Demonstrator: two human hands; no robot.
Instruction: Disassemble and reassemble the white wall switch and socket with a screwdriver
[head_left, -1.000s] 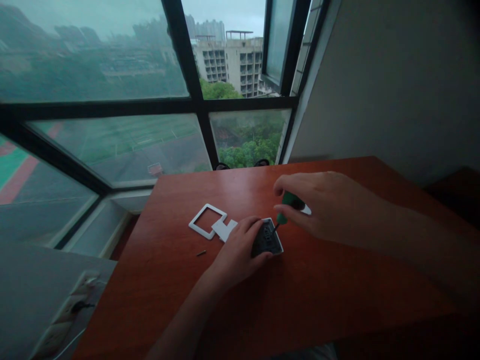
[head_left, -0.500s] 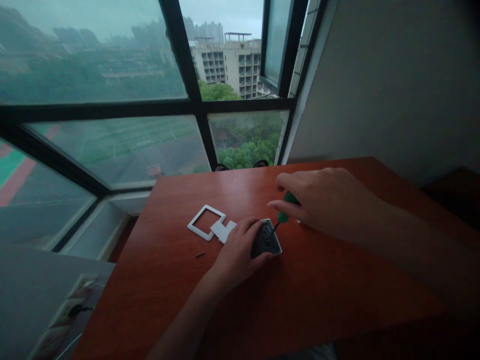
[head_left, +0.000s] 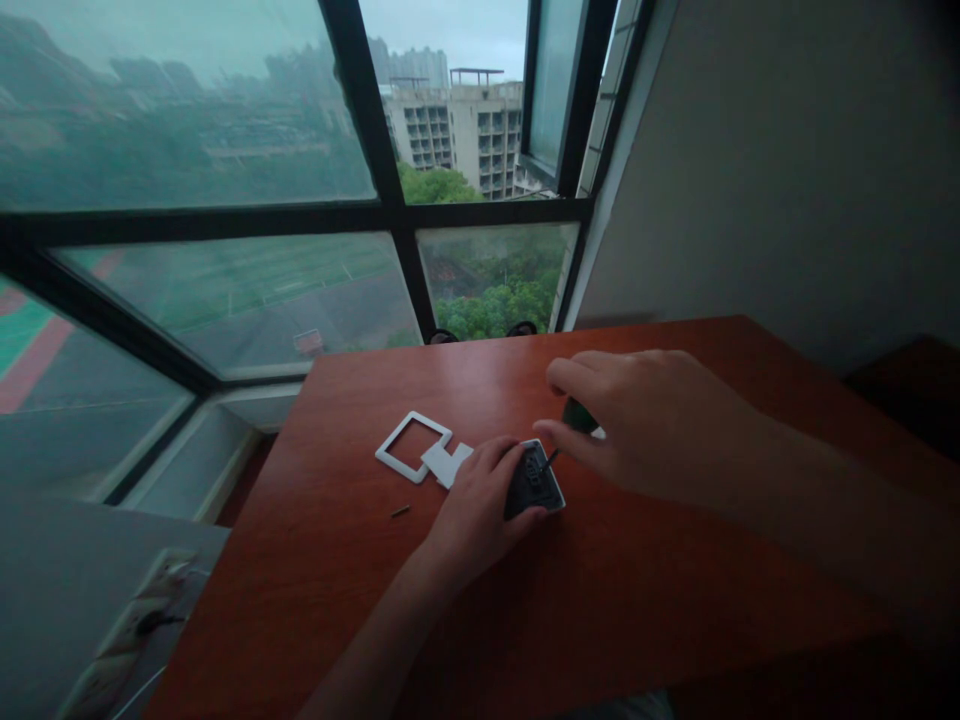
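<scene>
My left hand [head_left: 480,505] is closed around the left side of a wall switch [head_left: 537,488], whose dark inner side with a white rim faces up on the table. In my right hand [head_left: 637,415] is a green-handled screwdriver [head_left: 576,414], gripped between thumb and fingers. Its dark shaft slants down to the left, and the tip meets the upper right part of the switch. Left of my left hand lie a square white frame [head_left: 388,457] and a flat white plate [head_left: 442,461] with a notch, partly touching. A small screw [head_left: 400,511] rests nearer to me.
The reddish-brown wooden table [head_left: 600,600] reaches to a large window with dark bars [head_left: 405,215]. Wall sockets with plugs [head_left: 150,620] are at the lower left. A pale wall [head_left: 765,180] stands on the right.
My right hand has turned a little on the screwdriver's handle, and its fingers now cover more of it. My left hand and the switch stay in place.
</scene>
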